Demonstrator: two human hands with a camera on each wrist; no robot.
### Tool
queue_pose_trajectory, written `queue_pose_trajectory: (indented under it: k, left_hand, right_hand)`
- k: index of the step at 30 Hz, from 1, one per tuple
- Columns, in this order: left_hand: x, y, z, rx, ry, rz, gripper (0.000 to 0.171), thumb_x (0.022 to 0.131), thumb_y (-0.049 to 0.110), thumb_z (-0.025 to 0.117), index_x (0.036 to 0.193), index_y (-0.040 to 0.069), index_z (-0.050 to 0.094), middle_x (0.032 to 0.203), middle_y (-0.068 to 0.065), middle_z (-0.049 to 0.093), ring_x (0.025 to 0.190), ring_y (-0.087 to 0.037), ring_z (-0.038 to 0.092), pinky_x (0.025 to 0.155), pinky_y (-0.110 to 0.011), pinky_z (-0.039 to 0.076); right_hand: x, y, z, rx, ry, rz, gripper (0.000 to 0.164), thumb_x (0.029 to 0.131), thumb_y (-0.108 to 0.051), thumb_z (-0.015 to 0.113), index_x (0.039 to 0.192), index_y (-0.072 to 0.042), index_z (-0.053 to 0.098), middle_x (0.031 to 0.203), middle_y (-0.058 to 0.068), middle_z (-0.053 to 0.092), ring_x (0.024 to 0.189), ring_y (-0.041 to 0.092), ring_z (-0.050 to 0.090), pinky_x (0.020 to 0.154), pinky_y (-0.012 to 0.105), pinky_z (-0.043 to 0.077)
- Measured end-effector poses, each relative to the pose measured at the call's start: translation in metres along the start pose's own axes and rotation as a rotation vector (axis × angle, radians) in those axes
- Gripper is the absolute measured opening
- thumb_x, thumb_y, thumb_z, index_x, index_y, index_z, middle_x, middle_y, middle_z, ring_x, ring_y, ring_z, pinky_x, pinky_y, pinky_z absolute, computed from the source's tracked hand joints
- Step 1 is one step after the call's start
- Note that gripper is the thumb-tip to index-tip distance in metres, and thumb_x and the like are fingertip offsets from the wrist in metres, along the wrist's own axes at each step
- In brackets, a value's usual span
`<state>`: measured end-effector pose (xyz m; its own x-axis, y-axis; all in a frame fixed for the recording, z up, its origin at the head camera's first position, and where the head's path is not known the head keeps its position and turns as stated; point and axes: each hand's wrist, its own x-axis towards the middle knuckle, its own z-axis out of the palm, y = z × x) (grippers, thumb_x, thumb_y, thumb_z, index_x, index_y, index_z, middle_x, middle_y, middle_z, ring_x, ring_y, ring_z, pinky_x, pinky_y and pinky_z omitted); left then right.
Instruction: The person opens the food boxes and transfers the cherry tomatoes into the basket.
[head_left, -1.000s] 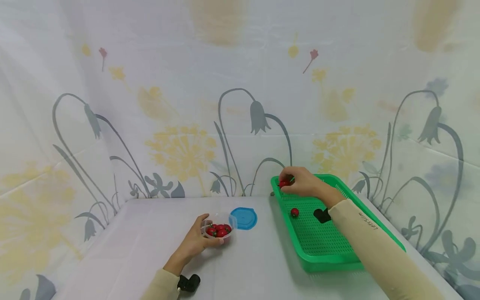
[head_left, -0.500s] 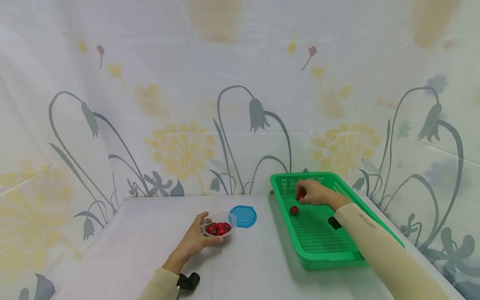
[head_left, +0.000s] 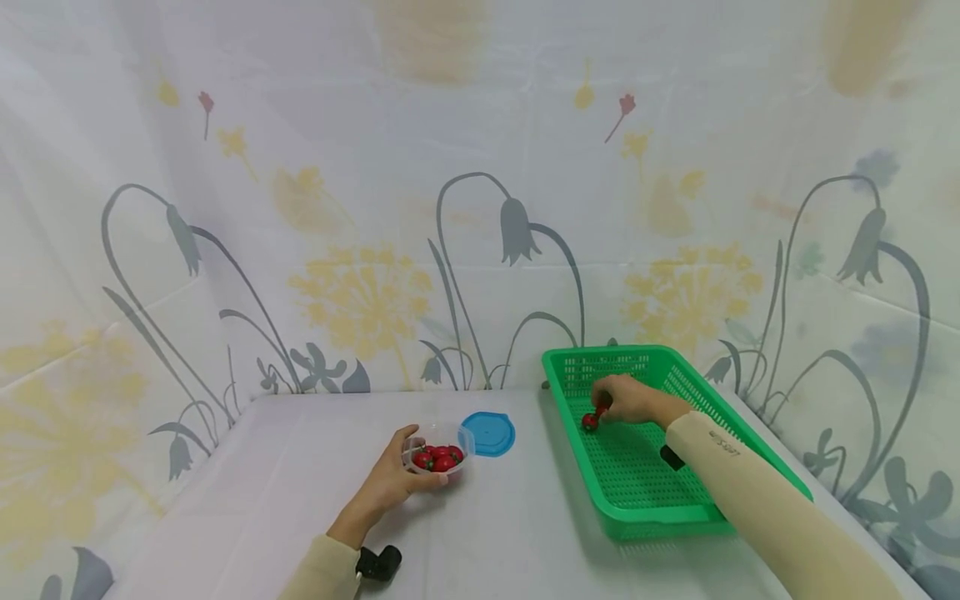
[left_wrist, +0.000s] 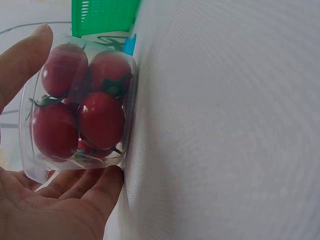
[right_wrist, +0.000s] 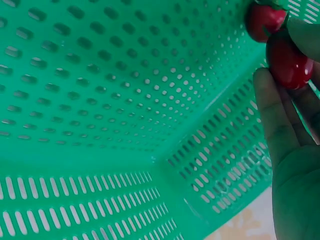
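My left hand [head_left: 388,485] grips a small clear plastic box [head_left: 467,442] on the table, thumb on one side and fingers on the other. Several red cherry tomatoes [left_wrist: 102,120] with green stems lie inside it. Over at the right, my right hand [head_left: 632,400] reaches into a green perforated basket [head_left: 667,514]. It pinches one cherry tomato [right_wrist: 289,60] between thumb and fingers. Right beside that one, a second tomato [head_left: 590,422] lies on the basket floor; the two overlap in the right wrist view.
A blue lid [head_left: 489,434] lies flat on the white table [head_left: 495,533], between the box and the basket. Behind the table hangs a flower-patterned cloth [head_left: 360,167]. The basket's raised walls surround my right hand.
My right hand has moved from the basket's far left rim down and slightly right to its floor, carrying the tomato up beside the other one. The left hand and the box have stayed put.
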<state>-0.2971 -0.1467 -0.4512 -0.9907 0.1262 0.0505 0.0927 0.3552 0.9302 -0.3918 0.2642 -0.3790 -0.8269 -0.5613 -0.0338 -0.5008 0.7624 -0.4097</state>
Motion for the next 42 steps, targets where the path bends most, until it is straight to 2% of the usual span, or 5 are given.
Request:
queue_pose_trajectory:
  k: [11,25,33,38,42]
  left_hand:
    - [-0.001,0.001,0.001,0.0,0.007,-0.008,0.099,0.069,0.023,0.087,0.147,0.007,0.027,0.141,-0.016,0.044,0.127,-0.04,0.041,0.1,-0.056,0.038]
    - [-0.002,0.001,0.001,0.005,0.009,-0.01,0.101,0.068,0.025,0.087,0.147,0.007,0.028,0.141,-0.017,0.044,0.129,-0.041,0.039,0.1,-0.059,0.037]
    - [-0.001,0.001,0.001,0.011,0.002,-0.005,0.099,0.069,0.024,0.087,0.146,0.007,0.028,0.14,-0.016,0.044,0.126,-0.04,0.042,0.098,-0.055,0.041]
    - [-0.003,0.001,0.0,-0.006,-0.003,-0.003,0.1,0.069,0.025,0.087,0.146,0.006,0.027,0.14,-0.017,0.044,0.126,-0.04,0.041,0.098,-0.055,0.041]
    - [-0.002,0.0,0.0,0.003,-0.003,-0.002,0.1,0.069,0.027,0.087,0.147,0.007,0.027,0.141,-0.016,0.044,0.127,-0.041,0.04,0.098,-0.056,0.04]
  right_hand:
    - [0.006,0.009,0.01,-0.038,-0.015,0.041,0.021,0.083,-0.002,0.07,0.102,-0.005,0.062,0.1,0.008,0.059,0.088,0.021,0.055,0.074,0.04,0.049]
    - [0.003,0.0,0.002,-0.022,0.004,0.035,0.025,0.083,-0.003,0.069,0.107,-0.001,0.062,0.106,0.012,0.062,0.094,0.026,0.06,0.078,0.042,0.051]
    - [0.008,-0.016,-0.012,0.026,0.07,-0.011,0.023,0.085,-0.006,0.068,0.107,-0.001,0.063,0.109,0.016,0.062,0.095,0.025,0.06,0.081,0.041,0.05]
    - [0.016,-0.036,-0.02,0.07,0.108,-0.071,0.025,0.087,-0.012,0.069,0.109,-0.003,0.062,0.109,0.013,0.062,0.096,0.023,0.059,0.083,0.041,0.049]
    - [0.019,-0.056,-0.026,0.059,0.125,-0.104,0.029,0.088,-0.017,0.069,0.113,-0.004,0.062,0.112,0.012,0.062,0.099,0.024,0.059,0.085,0.041,0.049]
